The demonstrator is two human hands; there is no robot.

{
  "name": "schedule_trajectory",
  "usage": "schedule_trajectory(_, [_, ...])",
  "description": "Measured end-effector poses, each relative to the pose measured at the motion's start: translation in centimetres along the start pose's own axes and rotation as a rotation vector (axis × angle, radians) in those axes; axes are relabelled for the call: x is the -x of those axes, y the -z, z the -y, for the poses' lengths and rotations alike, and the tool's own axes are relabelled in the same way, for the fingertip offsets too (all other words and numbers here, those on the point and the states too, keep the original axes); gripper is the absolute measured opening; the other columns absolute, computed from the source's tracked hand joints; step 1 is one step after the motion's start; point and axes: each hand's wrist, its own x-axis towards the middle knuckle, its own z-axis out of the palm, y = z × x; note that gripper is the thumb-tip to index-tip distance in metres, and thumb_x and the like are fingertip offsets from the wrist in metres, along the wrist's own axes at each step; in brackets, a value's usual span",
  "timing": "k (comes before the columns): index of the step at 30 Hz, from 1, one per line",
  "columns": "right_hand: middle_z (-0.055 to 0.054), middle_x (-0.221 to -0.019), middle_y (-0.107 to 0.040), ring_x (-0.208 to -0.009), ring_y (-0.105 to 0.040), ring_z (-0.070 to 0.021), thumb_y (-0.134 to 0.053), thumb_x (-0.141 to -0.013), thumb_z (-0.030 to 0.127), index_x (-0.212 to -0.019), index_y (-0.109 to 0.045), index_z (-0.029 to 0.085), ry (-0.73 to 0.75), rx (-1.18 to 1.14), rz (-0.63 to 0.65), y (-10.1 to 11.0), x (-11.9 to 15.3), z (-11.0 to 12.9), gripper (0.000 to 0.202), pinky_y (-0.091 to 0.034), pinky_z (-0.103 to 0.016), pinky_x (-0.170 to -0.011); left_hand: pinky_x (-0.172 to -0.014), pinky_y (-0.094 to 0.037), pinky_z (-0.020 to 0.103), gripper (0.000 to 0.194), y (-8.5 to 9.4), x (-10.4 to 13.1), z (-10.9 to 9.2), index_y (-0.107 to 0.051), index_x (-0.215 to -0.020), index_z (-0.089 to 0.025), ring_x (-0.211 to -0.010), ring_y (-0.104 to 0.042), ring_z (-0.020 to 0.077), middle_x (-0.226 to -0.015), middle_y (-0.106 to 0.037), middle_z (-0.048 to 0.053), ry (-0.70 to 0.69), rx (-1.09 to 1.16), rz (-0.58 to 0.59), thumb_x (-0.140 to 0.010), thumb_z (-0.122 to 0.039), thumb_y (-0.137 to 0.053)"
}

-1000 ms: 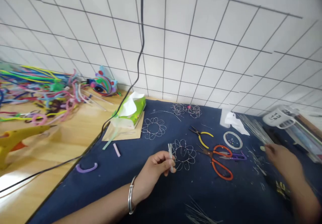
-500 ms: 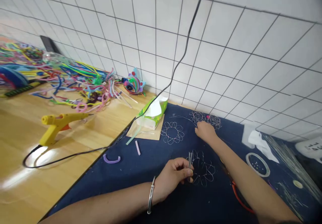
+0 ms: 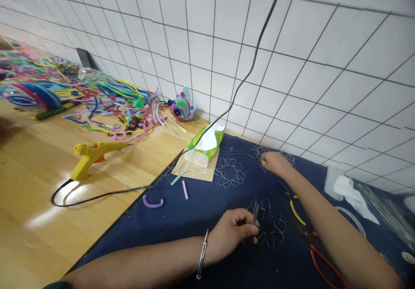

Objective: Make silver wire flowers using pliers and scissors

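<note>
Near the front of the dark blue cloth, my left hand (image 3: 238, 232) is closed, thumb and fingers pinching a small upright bundle of thin grey wires (image 3: 256, 213). Just beyond its fingertips is a flower-shaped wire frame (image 3: 279, 227) with several loops; whether the hand also grips it I cannot tell. My right hand (image 3: 275, 163) reaches to the back, fingers closed, against a heap of wire flowers (image 3: 258, 150) by the wall. What it holds, if anything, is hidden. Another wire flower (image 3: 229, 173) lies flat between the hands and the tissue pack (image 3: 203, 150).
Yellow-handled pliers (image 3: 296, 211) and red-handled cutters (image 3: 324, 263) lie beside my right forearm. Straight wires (image 3: 389, 207) are at right. A yellow glue gun (image 3: 94, 155), its black cord (image 3: 113, 192) and many coloured pipe cleaners (image 3: 123, 103) occupy the wooden table. The tiled wall (image 3: 227, 33) rises behind.
The view has swung left, so everything sits farther right. My right hand has moved onto the wire heap, covering its pink spot. More of the pliers and cutters shows. My left hand keeps its pinch.
</note>
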Motion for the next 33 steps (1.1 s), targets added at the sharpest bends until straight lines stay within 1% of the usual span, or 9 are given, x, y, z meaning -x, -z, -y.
schedule_trajectory(3, [-0.006, -0.104, -0.055, -0.091, -0.055, -0.0162, -0.046, -0.086, 0.033, -0.104, -0.053, 0.015, 0.112, 0.004, -0.025, 1.8, -2.4, 0.8, 0.027, -0.045, -0.037, -0.078, -0.05, -0.032, 0.019, 0.017, 0.0, -0.1, 0.1, -0.056, -0.075, -0.011, -0.055, -0.052, 0.0089, -0.061, -0.058, 0.001, 0.009, 0.012, 0.004, -0.071, -0.026, -0.061])
schedule_trajectory(6, [-0.007, -0.11, -0.053, -0.094, -0.054, -0.0172, -0.047, -0.085, 0.033, -0.109, -0.051, 0.016, 0.204, 0.022, -0.02, 2.9, -5.1, 2.4, 0.029, -0.045, -0.038, -0.08, -0.049, -0.032, 0.019, 0.019, 0.0, -0.2, 0.1, -0.056, -0.074, -0.011, -0.056, -0.053, 0.0095, -0.062, -0.058, 0.001, 0.024, 0.029, -0.001, -0.07, -0.028, -0.062])
schedule_trajectory(9, [-0.007, -0.109, -0.053, -0.093, -0.054, -0.0172, -0.048, -0.085, 0.032, -0.109, -0.051, 0.015, 0.273, 0.052, 0.024, 3.2, -7.4, 3.6, 0.03, -0.046, -0.038, -0.079, -0.05, -0.032, 0.02, 0.021, 0.1, -0.2, 0.0, -0.056, -0.075, -0.011, -0.055, -0.052, 0.0098, -0.06, -0.058, 0.001, 0.041, 0.034, 0.004, -0.069, -0.03, -0.063])
schedule_trajectory(13, [-0.007, -0.109, -0.053, -0.093, -0.054, -0.0174, -0.049, -0.085, 0.032, -0.11, -0.051, 0.015, 0.331, 0.094, 0.067, 3.0, -9.1, 4.3, 0.03, -0.046, -0.038, -0.079, -0.05, -0.032, 0.02, 0.024, 0.2, -0.2, -0.2, -0.056, -0.073, -0.012, -0.053, -0.049, 0.0091, -0.059, -0.058, 0.001, 0.055, 0.043, 0.016, -0.068, -0.033, -0.064])
schedule_trajectory(19, [-0.007, -0.109, -0.054, -0.093, -0.054, -0.0172, -0.049, -0.085, 0.032, -0.109, -0.051, 0.014, 0.401, 0.126, 0.103, 3.1, -10.2, 4.4, 0.03, -0.046, -0.038, -0.078, -0.05, -0.031, 0.02, 0.025, 0.1, -0.2, -0.5, -0.057, -0.072, -0.011, -0.052, -0.047, 0.0085, -0.059, -0.058, 0.002, 0.06, 0.066, 0.018, -0.066, -0.034, -0.066])
schedule_trajectory(24, [-0.007, -0.108, -0.054, -0.092, -0.055, -0.0169, -0.049, -0.085, 0.032, -0.108, -0.052, 0.015, 0.417, 0.116, 0.114, 3.3, -10.4, 4.3, 0.029, -0.047, -0.037, -0.078, -0.05, -0.031, 0.02, 0.025, 0.2, -0.2, -0.2, -0.057, -0.073, -0.011, -0.052, -0.048, 0.0085, -0.059, -0.058, 0.001, 0.054, 0.074, 0.024, -0.067, -0.033, -0.065])
schedule_trajectory(30, [-0.006, -0.106, -0.055, -0.09, -0.055, -0.0167, -0.049, -0.085, 0.033, -0.107, -0.052, 0.014, 0.411, 0.055, 0.097, 3.2, -10.0, 4.8, 0.029, -0.047, -0.037, -0.077, -0.051, -0.032, 0.02, 0.024, 0.3, -0.3, -0.2, -0.057, -0.073, -0.011, -0.052, -0.049, 0.0083, -0.058, -0.058, 0.001, 0.055, 0.073, 0.016, -0.067, -0.033, -0.065])
schedule_trajectory(33, [-0.006, -0.1, -0.058, -0.087, -0.056, -0.0157, -0.05, -0.083, 0.034, -0.1, -0.055, 0.013, 0.393, -0.008, 0.058, 3.8, -9.1, 4.9, 0.027, -0.045, -0.035, -0.076, -0.05, -0.032, 0.019, 0.022, 0.3, -0.3, -0.2, -0.056, -0.073, -0.011, -0.053, -0.048, 0.0081, -0.059, -0.057, 0.001, 0.048, 0.051, 0.02, -0.068, -0.031, -0.064])
